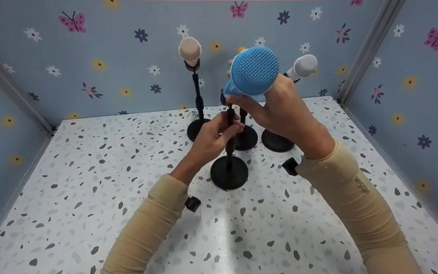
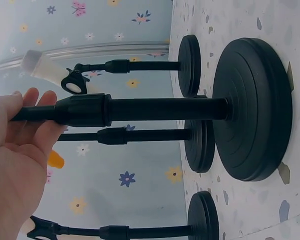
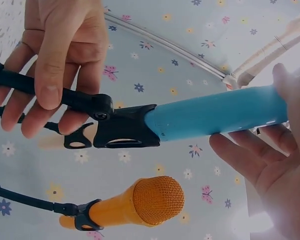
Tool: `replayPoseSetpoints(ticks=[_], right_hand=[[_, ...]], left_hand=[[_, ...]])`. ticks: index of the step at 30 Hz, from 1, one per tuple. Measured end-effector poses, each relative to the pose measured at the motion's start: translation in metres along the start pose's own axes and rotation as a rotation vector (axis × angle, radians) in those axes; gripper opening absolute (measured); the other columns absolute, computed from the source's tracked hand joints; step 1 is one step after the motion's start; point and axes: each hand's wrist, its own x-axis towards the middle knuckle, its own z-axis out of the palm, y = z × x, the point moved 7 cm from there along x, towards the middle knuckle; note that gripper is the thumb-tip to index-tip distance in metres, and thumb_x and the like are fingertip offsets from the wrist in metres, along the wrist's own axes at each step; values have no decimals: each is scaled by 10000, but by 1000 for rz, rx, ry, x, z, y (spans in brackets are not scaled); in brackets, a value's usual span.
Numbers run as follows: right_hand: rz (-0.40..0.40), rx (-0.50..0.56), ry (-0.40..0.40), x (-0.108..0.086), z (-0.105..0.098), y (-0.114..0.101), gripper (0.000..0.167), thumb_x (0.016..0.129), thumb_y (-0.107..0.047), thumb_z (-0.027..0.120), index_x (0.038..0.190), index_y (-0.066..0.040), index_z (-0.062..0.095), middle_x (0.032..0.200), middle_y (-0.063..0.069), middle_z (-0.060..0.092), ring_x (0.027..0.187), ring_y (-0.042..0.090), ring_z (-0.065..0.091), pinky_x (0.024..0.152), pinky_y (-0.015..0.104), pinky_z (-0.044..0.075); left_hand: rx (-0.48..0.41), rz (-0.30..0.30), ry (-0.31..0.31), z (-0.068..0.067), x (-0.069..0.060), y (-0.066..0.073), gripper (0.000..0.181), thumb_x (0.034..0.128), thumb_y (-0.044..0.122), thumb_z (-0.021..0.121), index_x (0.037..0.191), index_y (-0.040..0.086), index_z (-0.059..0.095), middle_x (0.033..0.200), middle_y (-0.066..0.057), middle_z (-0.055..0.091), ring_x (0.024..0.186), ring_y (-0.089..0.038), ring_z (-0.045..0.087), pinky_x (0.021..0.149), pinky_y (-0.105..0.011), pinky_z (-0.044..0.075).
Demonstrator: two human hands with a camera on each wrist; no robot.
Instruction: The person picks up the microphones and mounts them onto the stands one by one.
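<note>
My right hand (image 1: 285, 108) holds a blue microphone (image 1: 255, 70) by its body, the mesh head turned up toward me. In the right wrist view, the body's lower end sits in the black clip (image 3: 127, 127) atop a microphone stand. My left hand (image 1: 213, 137) grips the upper pole of that stand (image 1: 229, 175), thumb across the front. The stand's round base (image 2: 252, 110) rests on the speckled table. Behind it, an orange microphone (image 3: 125, 204) sits in its own clip, mostly hidden in the head view by the blue one.
A beige microphone (image 1: 190, 49) on a stand is behind to the left; a white microphone (image 1: 305, 65) on another is behind to the right. Their bases stand close around the middle one. Flower-patterned walls (image 1: 127, 57) enclose the table (image 1: 108, 198) at the back and sides.
</note>
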Motion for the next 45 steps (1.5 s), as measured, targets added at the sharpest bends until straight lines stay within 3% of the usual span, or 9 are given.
replayPoseSetpoints(ticks=[6, 15, 20, 23, 26, 30, 35, 42, 45], right_hand=[[21, -63, 25, 5, -2, -1, 434, 994, -190, 681, 1290, 85, 526, 1186, 230, 634, 1175, 283, 643, 864, 366, 582], [24, -66, -95, 11, 2, -1, 495, 1004, -248, 667, 1331, 86, 506, 1260, 239, 632, 1218, 314, 627, 896, 416, 570], [42, -60, -106, 15, 3, -1, 479, 1007, -249, 662, 1332, 77, 529, 1266, 214, 639, 1238, 293, 614, 952, 402, 545], [54, -42, -98, 17, 5, -1, 470, 1010, -248, 658, 1332, 70, 533, 1260, 204, 640, 1233, 275, 616, 958, 379, 542], [59, 1, -89, 15, 4, 0, 447, 1004, -216, 668, 1319, 72, 534, 1244, 205, 637, 1217, 265, 621, 943, 378, 550], [63, 43, -93, 11, 2, 3, 415, 996, -173, 678, 1286, 88, 536, 1208, 220, 630, 1190, 272, 628, 944, 387, 551], [85, 2, -103, 8, 4, -2, 416, 996, -191, 681, 1253, 98, 530, 1166, 244, 619, 1138, 308, 627, 978, 408, 526], [324, -118, -4, 14, 8, -6, 561, 1027, -359, 603, 1404, 32, 463, 1299, 192, 572, 1251, 297, 599, 994, 378, 521], [333, -127, -11, 17, 12, -6, 584, 1027, -384, 597, 1413, 32, 458, 1322, 187, 573, 1267, 285, 590, 1001, 380, 516]], left_hand=[[14, 50, 33, 1, 0, 4, 92, 1015, -22, 572, 1080, -88, 566, 1024, -223, 700, 985, -309, 702, 873, -341, 570], [-14, 47, 32, 1, 5, -23, 132, 1014, 5, 593, 1109, -83, 565, 1034, -212, 678, 987, -312, 701, 868, -354, 580], [-27, 50, -7, -1, 7, -27, 171, 1028, 88, 605, 1121, -51, 572, 1036, -149, 691, 984, -237, 707, 873, -344, 577], [-99, -5, -63, -4, 10, -28, 238, 1039, 149, 603, 1184, -36, 567, 1061, -159, 704, 1001, -254, 712, 886, -413, 569], [-220, -118, -120, -5, 13, -31, 365, 1073, 251, 542, 1341, 5, 525, 1165, -194, 702, 1078, -278, 699, 939, -483, 535], [-303, -199, -141, -3, 16, -32, 454, 1101, 358, 435, 1438, 57, 485, 1284, -166, 668, 1176, -281, 658, 975, -476, 515], [-304, -152, -73, -1, 13, -28, 369, 1102, 288, 439, 1282, -4, 574, 1250, -154, 672, 1142, -266, 676, 965, -422, 533], [-221, -19, 4, 2, 12, -19, 288, 1087, 204, 486, 1195, -15, 640, 1114, -164, 696, 1081, -282, 698, 922, -442, 546], [-170, -10, 21, 1, 10, -18, 283, 1083, 215, 497, 1215, 18, 651, 1095, -108, 726, 1052, -270, 709, 870, -451, 552]])
